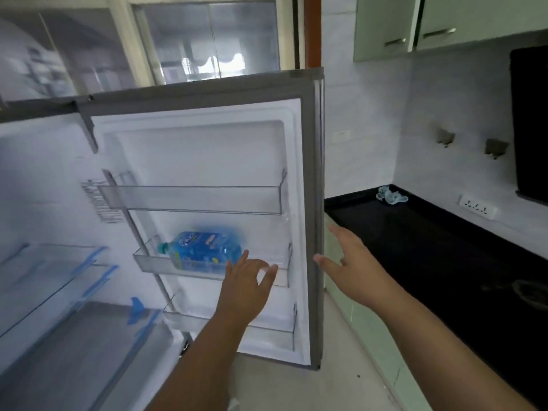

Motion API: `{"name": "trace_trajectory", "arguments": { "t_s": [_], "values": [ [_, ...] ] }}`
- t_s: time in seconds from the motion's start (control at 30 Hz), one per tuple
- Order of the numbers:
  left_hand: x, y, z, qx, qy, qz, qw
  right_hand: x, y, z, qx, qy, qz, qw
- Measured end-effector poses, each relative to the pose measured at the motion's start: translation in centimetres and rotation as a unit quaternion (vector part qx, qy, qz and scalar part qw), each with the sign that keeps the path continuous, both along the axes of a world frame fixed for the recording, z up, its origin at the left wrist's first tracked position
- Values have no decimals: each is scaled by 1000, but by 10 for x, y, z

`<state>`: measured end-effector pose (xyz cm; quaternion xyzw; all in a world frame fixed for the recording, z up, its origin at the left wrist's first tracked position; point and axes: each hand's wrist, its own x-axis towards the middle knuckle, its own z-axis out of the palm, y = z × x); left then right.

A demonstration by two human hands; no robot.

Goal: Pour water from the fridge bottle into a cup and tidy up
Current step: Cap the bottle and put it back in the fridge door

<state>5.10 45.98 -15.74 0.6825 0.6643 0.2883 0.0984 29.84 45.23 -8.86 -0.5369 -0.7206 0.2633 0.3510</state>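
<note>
The fridge door [308, 203] stands wide open. A blue water bottle [204, 250] with a green cap lies on its side in the middle door shelf [154, 264], cap pointing left. My left hand [246, 283] is open with spread fingers, just to the right of the bottle's base and in front of that shelf, holding nothing. My right hand [353, 262] is open beside the outer edge of the door, fingers spread; I cannot tell whether it touches the edge. No cup is in view.
The upper door shelf [192, 200] and lower door shelf [267, 330] hold nothing. Glass fridge shelves [53, 274] are at the left. A black countertop [430, 247] runs along the right with a crumpled light-blue cloth [391, 195] at its far end and a wall socket [477, 206].
</note>
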Motion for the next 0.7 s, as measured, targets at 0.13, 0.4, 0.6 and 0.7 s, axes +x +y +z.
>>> {"name": "trace_trajectory", "arguments": {
  "t_s": [0.13,0.4,0.6,0.7],
  "values": [
    [-18,-41,-7,41,-5,44,998,-12,-10,8,20,37,23,999],
    [-86,-129,-18,22,-99,48,994,-52,-54,46,64,33,90,993],
    [-136,-198,-9,14,-203,128,971,-108,-110,53,141,-49,173,973],
    [-136,-243,5,105,-235,271,927,-143,-134,47,158,-30,223,961]
  ]
}}
